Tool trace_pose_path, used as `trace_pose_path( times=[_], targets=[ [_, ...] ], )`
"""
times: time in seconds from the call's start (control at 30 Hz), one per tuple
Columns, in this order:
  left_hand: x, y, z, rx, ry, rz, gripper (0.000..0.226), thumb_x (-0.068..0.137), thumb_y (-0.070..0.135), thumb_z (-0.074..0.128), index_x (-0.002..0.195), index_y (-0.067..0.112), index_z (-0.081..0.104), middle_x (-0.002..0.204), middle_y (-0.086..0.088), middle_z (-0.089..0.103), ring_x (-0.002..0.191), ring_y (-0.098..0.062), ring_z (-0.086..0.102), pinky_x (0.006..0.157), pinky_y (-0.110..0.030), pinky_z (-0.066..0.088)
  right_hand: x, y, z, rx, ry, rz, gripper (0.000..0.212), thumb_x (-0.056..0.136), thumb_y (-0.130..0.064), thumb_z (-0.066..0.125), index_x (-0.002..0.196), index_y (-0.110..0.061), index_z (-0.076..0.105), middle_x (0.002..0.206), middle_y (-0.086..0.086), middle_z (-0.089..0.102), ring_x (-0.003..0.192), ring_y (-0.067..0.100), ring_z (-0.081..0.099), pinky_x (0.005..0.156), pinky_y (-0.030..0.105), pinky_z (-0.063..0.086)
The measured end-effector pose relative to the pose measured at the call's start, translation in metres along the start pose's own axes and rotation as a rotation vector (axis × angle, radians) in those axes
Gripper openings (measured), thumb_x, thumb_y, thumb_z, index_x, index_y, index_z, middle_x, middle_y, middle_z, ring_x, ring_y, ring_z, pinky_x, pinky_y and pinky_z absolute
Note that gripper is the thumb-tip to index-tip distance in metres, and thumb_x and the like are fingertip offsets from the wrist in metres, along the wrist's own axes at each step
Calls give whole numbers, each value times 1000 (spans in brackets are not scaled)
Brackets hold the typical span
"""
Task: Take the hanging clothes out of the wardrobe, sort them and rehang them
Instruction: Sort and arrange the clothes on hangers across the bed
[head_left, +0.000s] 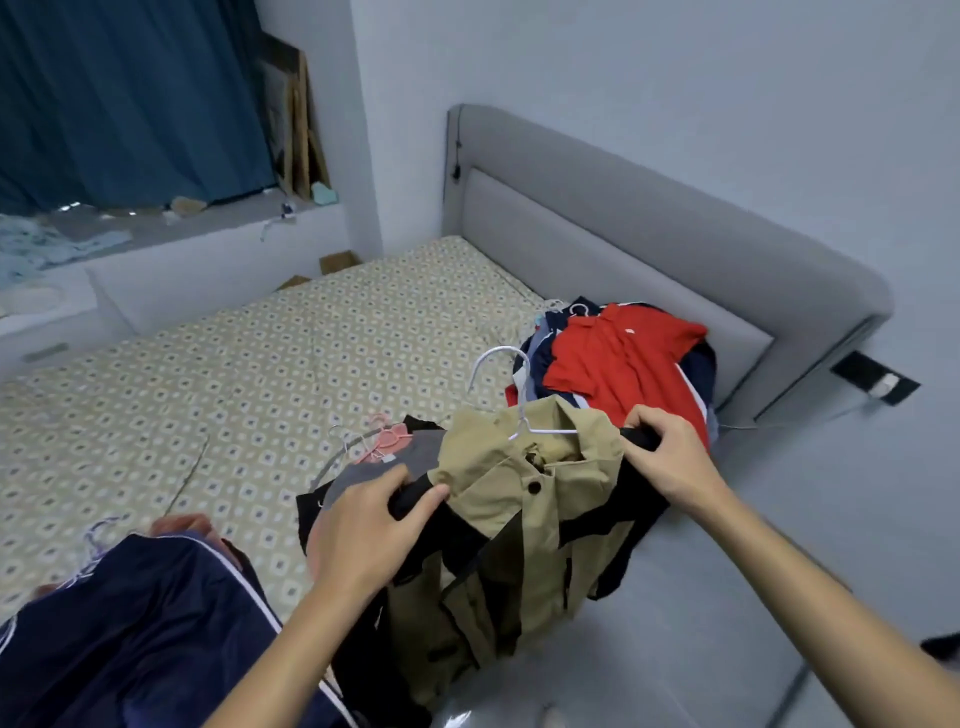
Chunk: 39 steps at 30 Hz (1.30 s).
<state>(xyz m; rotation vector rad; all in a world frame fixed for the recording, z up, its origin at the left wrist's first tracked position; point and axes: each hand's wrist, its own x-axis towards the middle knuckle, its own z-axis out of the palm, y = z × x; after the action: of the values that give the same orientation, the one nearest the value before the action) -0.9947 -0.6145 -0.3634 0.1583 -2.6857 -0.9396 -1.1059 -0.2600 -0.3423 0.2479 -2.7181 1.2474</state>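
The bed (291, 353) had a patterned cover, yellowish with little squares all over. Its grey padded headboard (623, 244) ran along the far right side, with a thin black cord (457, 156) hanging down the headboard's left edge. Left of the bed there was a window ledge (208, 228) with small bits of clutter, dark blue curtains (130, 98) above it, and some wooden frames (298, 124) leaning in the corner. A black wall socket (875, 384) sat just right of the headboard.

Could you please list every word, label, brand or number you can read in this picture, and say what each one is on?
No text can be read anywhere.
Red polo shirt: a small pale chest mark, too blurred to read.
Grey garment: a small pale neck tag, too small to read.
Khaki jacket, held by both hands: no lettering visible.
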Motion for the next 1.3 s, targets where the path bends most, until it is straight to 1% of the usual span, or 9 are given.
trace_pose_path(
  times=[0.17,0.27,0.37,0.57,0.73,0.87,0.97,1.2,1.3],
  targets=[
    [21,66,20,-47,3,94,60,83,79,55,81,20,64,75,-1,67,77,-18,64,70,-44,56,-7,17,-69,1,112,9,27,78,-39,68,71,-16,55,69,-3,57,70,13,51,70,40,44],
    [35,101,48,-47,-38,140,58,84,80,54,73,23,57,63,6,60,67,-9,58,64,-43,52,-2,43,-103,-2,172,47,28,75,-41,68,71,-18,54,68,-1,56,67,9,48,66,35,40],
    [53,138,84,-30,-56,159,60,86,75,61,67,19,49,54,4,54,58,-9,54,58,-41,49,12,81,-136,-17,218,72,28,72,-46,67,71,-21,55,68,-5,58,68,9,50,64,34,40],
    [99,213,174,-62,-110,133,56,88,68,66,66,21,46,56,2,52,56,-12,54,54,-40,44,70,162,-204,-43,234,74,28,70,-52,64,68,-26,54,71,-6,60,72,15,55,67,36,43],
    [144,270,242,-46,-114,109,61,89,75,56,67,20,43,56,0,50,56,-13,53,57,-47,47,140,225,-257,-70,193,87,29,68,-58,62,67,-30,54,75,-4,63,74,21,58,67,38,44],
    [188,292,288,-1,-124,63,55,91,75,56,76,22,52,61,3,57,63,-14,58,60,-41,51,213,264,-280,-111,156,83,29,77,-47,75,66,-29,55,76,-3,64,76,22,58,64,35,40],
    [227,296,317,-11,-114,44,45,93,68,60,78,26,54,62,5,58,64,-14,58,59,-39,47,269,282,-281,-150,116,95,28,76,-53,71,67,-32,55,80,0,63,78,22,58,66,35,38],
    [334,269,378,-6,-153,18,30,99,59,57,89,30,56,76,12,61,74,-8,58,61,-35,45,404,318,-251,-237,11,109,23,82,-40,77,77,-25,61,85,3,58,81,25,57,73,37,44],
    [382,255,403,16,-189,-26,29,103,54,53,95,27,57,85,11,62,80,-13,59,63,-36,45,463,334,-232,-252,-84,132,21,83,-40,76,77,-28,59,86,-3,55,84,24,57,73,35,40]
  ],
)
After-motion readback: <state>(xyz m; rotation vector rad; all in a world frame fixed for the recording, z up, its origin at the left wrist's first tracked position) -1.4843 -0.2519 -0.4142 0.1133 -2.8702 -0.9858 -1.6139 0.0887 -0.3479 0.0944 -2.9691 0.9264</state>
